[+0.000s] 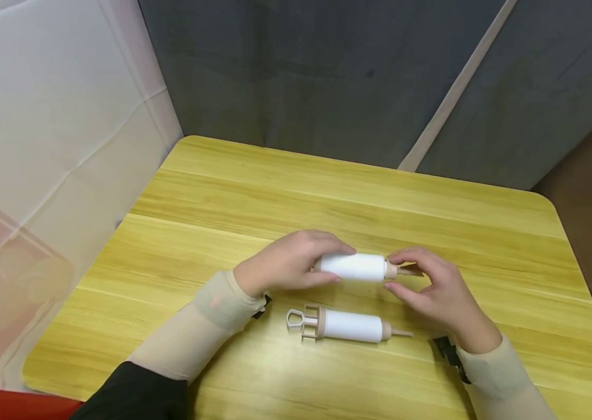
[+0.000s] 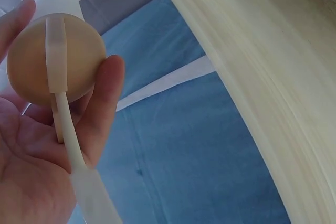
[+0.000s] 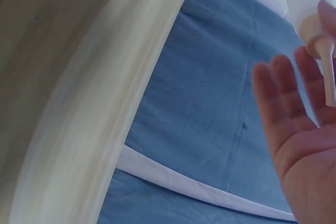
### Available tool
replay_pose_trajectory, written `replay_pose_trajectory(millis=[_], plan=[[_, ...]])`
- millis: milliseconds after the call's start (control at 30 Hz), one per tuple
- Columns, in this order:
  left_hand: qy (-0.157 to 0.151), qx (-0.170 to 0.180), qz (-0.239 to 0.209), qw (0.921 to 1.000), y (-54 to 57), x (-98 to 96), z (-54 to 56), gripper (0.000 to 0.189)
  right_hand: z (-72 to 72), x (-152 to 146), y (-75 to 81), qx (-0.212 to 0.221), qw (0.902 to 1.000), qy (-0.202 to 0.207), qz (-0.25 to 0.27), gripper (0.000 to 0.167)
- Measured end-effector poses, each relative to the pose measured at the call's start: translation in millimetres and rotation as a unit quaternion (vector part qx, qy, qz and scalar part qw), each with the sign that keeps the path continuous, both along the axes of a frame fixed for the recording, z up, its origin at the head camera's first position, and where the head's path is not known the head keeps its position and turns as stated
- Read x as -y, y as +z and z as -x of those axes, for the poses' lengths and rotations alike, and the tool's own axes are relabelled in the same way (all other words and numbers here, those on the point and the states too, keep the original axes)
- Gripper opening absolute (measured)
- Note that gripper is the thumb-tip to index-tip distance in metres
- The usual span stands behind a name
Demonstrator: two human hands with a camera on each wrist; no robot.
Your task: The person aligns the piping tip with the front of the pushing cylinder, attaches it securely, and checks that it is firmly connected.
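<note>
One rounded-corner table (image 1: 233, 192) of yellow, grained wood carries two white plastic syringe-shaped piping tubes with beige nozzles. The upper tube (image 1: 356, 267) is held above the tabletop: the left hand (image 1: 285, 262) curls round its plunger end, the right hand (image 1: 435, 289) pinches its nozzle collar. The lower tube (image 1: 351, 325), ring handle leftward, lies just nearer the person.

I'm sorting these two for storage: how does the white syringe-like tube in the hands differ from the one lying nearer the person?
The held white plastic tube is gripped at its plunger end by the left hand, the right hand at its beige nozzle; the nearer white plastic tube lies untouched on the yellow wooden table. The nearer tube's beige finger flange and ring handle show; the held tube's are covered in the head view. Both point their nozzles to the person's right and look alike.
</note>
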State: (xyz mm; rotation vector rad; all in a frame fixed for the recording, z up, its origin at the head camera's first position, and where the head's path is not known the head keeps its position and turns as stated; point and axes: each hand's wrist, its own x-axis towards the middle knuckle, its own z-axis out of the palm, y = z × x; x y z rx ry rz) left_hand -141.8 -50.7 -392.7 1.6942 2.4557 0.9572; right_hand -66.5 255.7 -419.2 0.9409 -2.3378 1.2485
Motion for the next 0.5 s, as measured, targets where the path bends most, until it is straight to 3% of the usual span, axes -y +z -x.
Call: replay_pose_trajectory(millis=[133, 500], plan=[[-0.006, -0.004, 0.000, 1.0000, 0.3, -0.4, 0.7, 0.042, 2.8, -0.4, -4.0, -0.045, 0.9989, 0.005, 0.011, 0.032], [-0.006, -0.021, 0.001, 0.9997, 0.7, -0.2, -1.1, 0.043, 6.0, 0.7, -5.7, -0.068, 0.9976, 0.010, 0.003, 0.038]])
